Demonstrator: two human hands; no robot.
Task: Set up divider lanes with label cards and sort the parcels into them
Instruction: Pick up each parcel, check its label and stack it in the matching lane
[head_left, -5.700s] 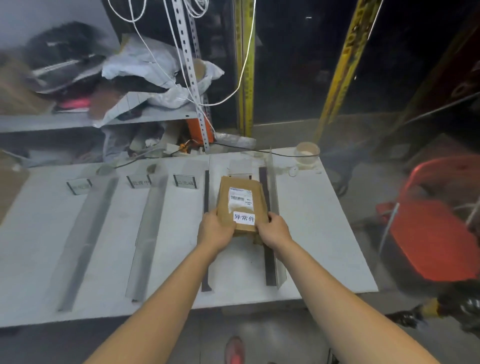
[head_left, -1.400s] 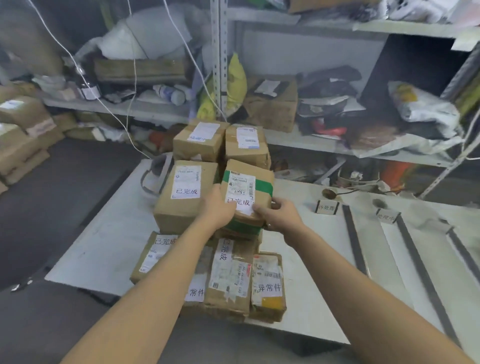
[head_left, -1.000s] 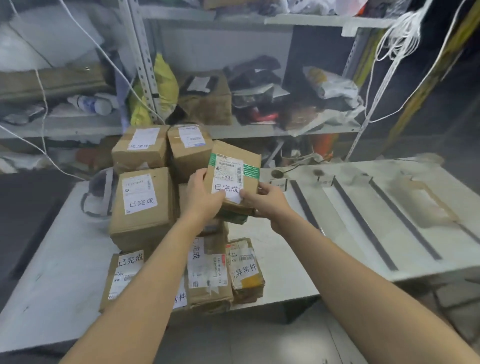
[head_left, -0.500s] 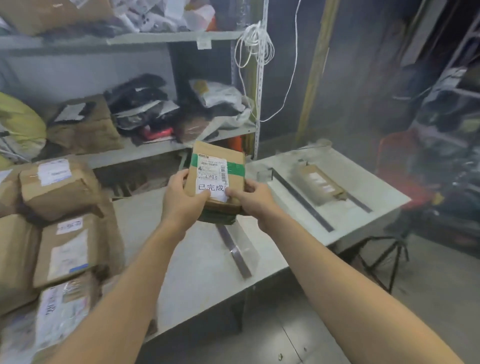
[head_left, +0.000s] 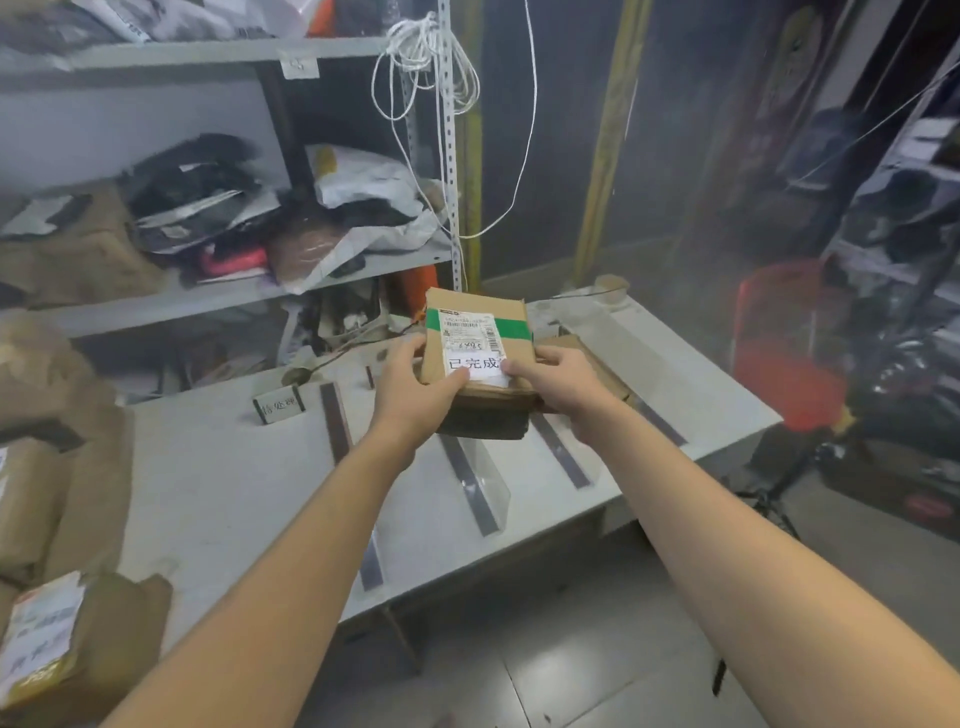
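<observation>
My left hand (head_left: 415, 387) and right hand (head_left: 558, 382) clasp a green-taped brown cardboard parcel (head_left: 475, 338) above the grey worktop (head_left: 218, 483).

Cluttered metal shelf (head_left: 223, 293); white cord (head_left: 422, 39) hanging; red object (head_left: 784, 343) right.
</observation>
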